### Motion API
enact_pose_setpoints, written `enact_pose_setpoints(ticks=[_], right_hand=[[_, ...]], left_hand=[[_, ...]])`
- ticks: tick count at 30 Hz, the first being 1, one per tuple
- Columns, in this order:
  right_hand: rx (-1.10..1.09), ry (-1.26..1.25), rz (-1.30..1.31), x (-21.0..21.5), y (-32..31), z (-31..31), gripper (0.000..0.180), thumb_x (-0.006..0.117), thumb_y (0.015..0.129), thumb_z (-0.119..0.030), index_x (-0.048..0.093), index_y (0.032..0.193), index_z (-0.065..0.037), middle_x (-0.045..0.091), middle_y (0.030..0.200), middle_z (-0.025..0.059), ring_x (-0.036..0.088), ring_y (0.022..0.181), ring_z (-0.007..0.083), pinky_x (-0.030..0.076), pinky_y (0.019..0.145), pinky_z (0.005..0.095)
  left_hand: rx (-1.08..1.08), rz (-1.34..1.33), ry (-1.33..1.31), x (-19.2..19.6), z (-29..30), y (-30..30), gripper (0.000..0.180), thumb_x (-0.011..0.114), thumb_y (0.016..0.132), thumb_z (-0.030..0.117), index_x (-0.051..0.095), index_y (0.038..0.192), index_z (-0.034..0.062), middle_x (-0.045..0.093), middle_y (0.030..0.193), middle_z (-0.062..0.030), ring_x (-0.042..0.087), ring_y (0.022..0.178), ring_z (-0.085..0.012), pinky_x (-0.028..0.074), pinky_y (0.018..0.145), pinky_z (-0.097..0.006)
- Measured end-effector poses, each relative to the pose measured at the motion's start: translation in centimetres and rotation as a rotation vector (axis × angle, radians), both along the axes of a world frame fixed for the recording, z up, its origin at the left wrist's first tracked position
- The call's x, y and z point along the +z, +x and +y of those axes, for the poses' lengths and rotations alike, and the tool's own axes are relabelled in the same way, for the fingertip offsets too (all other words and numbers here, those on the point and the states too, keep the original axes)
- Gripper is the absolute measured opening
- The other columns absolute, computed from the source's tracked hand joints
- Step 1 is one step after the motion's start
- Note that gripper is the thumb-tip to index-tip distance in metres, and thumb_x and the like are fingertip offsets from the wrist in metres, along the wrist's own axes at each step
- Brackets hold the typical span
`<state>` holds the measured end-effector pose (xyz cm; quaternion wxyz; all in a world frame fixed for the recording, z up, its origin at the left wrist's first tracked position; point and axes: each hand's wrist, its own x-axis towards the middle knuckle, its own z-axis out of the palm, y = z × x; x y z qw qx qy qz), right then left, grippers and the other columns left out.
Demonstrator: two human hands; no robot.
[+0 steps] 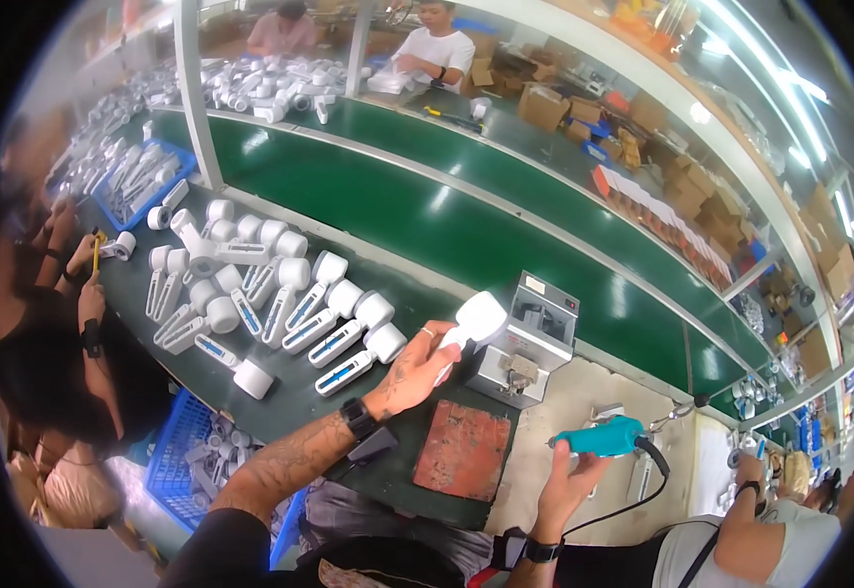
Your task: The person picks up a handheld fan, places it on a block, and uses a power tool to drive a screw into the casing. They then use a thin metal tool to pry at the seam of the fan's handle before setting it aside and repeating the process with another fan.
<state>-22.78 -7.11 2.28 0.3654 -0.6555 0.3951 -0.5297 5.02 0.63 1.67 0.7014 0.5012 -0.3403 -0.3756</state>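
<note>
My left hand (413, 376) is closed around the handle of a white round-headed housing (481, 316), held tilted just left of a grey metal benchtop machine (528, 348). In my right hand (566, 495) lies a teal electric screwdriver (603, 437), its black cord trailing down and its bit pointing left. Fingers and thumb hold it from below; part of the grip is hidden behind the tool. Under and between the hands sits a worn reddish-brown mat (461, 451). Several similar white housings (334, 328), many showing blue strips in their open handles, lie left of my left hand.
Beyond the bench runs a green conveyor (398, 211) with metal rails. A blue basket (177, 461) of parts stands low at left, and another blue tray (143, 181) sits farther off. People work at left, right and across; a metal post (197, 98) rises far left.
</note>
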Motion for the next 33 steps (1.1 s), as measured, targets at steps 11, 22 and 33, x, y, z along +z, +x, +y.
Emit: enact_pose_setpoints(ticks=[11,22,33], right_hand=[[0.206,-0.221,0.646,-3.4,-1.0,7.9,0.033,0.059,0.095,-0.011,0.058,0.125,0.005,0.053,0.120,0.0231,0.051,0.108,0.0362,0.041,0.095,0.0429],[0.404,-0.176,0.860,0.0,-2.3,9.1,0.036,0.061,0.096,-0.019,0.058,0.125,0.003,0.054,0.128,0.0250,0.049,0.121,0.0413,0.040,0.104,0.0499],[0.114,0.196,0.843,2.0,-5.4,11.2,0.022,0.058,0.092,-0.009,0.063,0.110,0.001,0.065,0.084,0.0217,0.063,0.074,0.0359,0.051,0.072,0.0408]], left_hand=[[-0.013,0.118,-0.112,-2.1,0.4,0.0,0.035,0.050,0.100,0.010,0.038,0.132,0.0025,0.054,0.097,-0.0067,0.049,0.074,-0.0109,0.042,0.065,-0.025],[0.049,0.251,-0.069,-1.7,0.7,0.7,0.036,0.049,0.100,0.018,0.041,0.131,0.0023,0.055,0.098,-0.0065,0.052,0.074,-0.0102,0.043,0.064,-0.025],[0.113,0.126,-0.085,-2.3,1.1,0.2,0.032,0.051,0.099,0.017,0.042,0.126,0.0023,0.051,0.092,-0.0055,0.049,0.073,-0.0103,0.041,0.062,-0.025]])
